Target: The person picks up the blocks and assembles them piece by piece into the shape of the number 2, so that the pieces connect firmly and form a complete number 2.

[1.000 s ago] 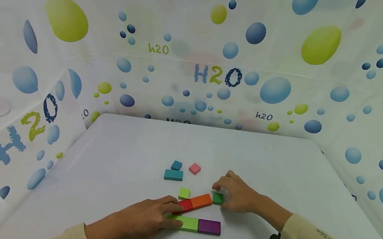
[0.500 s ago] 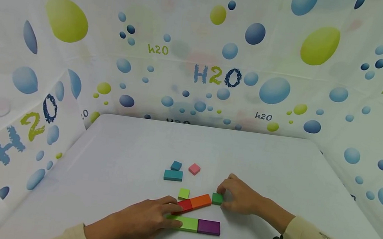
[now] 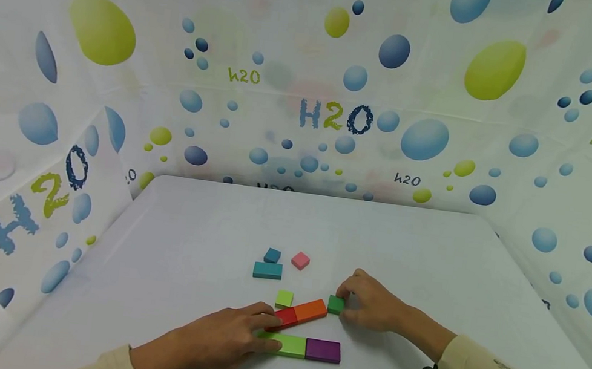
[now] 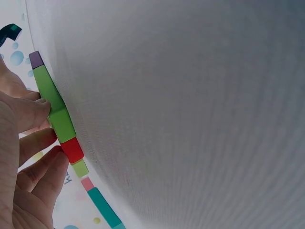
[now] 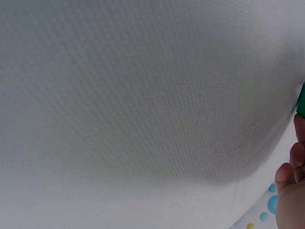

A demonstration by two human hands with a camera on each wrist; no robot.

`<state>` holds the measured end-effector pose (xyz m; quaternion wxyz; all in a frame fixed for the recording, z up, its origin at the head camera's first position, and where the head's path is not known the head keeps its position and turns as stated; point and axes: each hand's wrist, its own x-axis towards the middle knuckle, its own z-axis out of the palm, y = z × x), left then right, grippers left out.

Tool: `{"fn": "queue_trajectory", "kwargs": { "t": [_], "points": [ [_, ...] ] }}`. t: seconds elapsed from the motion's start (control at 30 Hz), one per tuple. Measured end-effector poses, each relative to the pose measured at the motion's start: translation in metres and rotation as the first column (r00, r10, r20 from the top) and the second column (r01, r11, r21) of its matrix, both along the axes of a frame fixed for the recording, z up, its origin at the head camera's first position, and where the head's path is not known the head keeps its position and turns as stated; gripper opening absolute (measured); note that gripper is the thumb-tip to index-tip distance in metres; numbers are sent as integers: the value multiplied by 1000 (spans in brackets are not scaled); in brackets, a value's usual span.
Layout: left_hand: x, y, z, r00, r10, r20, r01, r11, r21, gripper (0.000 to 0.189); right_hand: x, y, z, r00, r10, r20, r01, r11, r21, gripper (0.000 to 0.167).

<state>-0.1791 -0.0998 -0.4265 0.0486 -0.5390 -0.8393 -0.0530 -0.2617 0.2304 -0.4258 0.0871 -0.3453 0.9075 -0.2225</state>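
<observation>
My left hand [image 3: 226, 338] rests with its thumb on a long light green block [image 3: 291, 346] and a fingertip on a red block [image 3: 287, 317]. In the left wrist view the thumb lies along the light green block [image 4: 52, 98], and other fingertips reach the red block [image 4: 72, 150]. An orange block [image 3: 311, 312] continues the red one in a slanted row. Past the light green end lies a purple block [image 3: 323, 351]. My right hand [image 3: 372, 303] pinches a small dark green block [image 3: 336, 305] beside the orange block's right end; the right wrist view catches only its edge.
Behind the slanted row lies a small lime block [image 3: 285, 299]. Farther back are a teal rectangular block [image 3: 268, 271], a small blue block [image 3: 272, 256] and a pink block [image 3: 300, 261]. A white table [image 3: 187, 221] meets a printed cloth backdrop [image 3: 276, 72].
The right hand has closed in on the dark green block, which has shifted slightly away from the person. The left hand and other blocks have stayed in place.
</observation>
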Motion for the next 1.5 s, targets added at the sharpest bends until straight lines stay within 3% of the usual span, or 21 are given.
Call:
{"fn": "queue_trajectory", "kwargs": {
  "t": [0.67,1.5],
  "points": [
    [0,0,2,1000,12,23,-12,1000,-13,46,0,-5,-3,998,-44,-53,43,999,-18,26],
    [0,0,2,1000,4,17,-4,1000,-16,45,-1,-5,-11,996,-31,-80,29,999,-23,26]
  ]
}}
